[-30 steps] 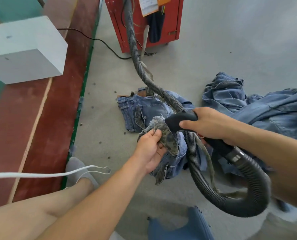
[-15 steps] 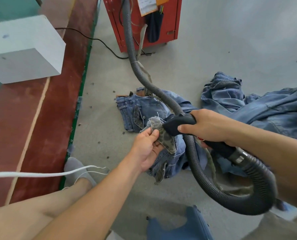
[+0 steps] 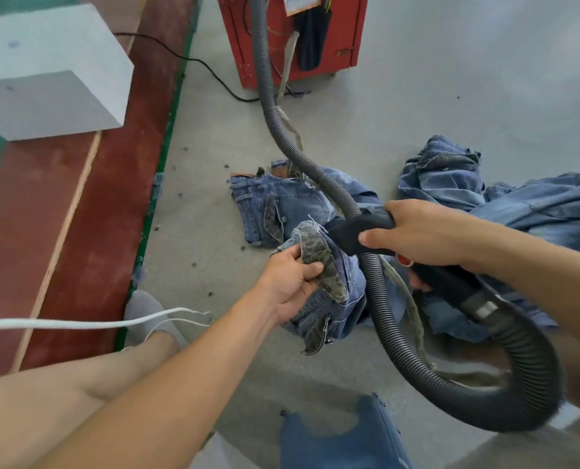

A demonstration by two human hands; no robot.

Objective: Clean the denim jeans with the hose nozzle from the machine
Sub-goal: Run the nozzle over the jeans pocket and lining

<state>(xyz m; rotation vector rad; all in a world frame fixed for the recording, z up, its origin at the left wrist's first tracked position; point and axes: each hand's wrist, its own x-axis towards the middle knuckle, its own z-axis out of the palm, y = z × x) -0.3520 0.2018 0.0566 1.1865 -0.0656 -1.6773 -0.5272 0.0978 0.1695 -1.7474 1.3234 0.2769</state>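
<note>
1. Two bare hands worked over the grey floor (image 3: 417,106), the left hand (image 3: 288,282) low in the middle and the right hand (image 3: 427,235) just beside it to the right
2. The left hand pinched a turned-out pocket lining (image 3: 319,255) of the denim jeans (image 3: 282,204), thumb on top and fingers curled under the cloth, lifting that part off the floor
3. The jeans lay crumpled near the middle of the floor, waistband toward the red machine (image 3: 292,35) at the far edge
4. The right hand gripped the black hose nozzle (image 3: 359,231), fingers wrapped round its handle; the nozzle mouth touched the lining held by the left hand
5. The ribbed grey hose (image 3: 271,106) ran from the machine across the jeans, passed under the nozzle, looped near the floor's near right edge and rejoined the handle behind the right hand
6. More denim (image 3: 451,177) was heaped on the floor's right side, apart from the held pair; a further blue piece (image 3: 342,438) lay at the near edge
7. A pale grey block (image 3: 45,72) sat over the red strip (image 3: 96,211) along the floor's left edge, and a black cable (image 3: 194,62) led to the machine
8. A white cord (image 3: 79,323) crossed from the left edge above a socked foot (image 3: 146,313)
</note>
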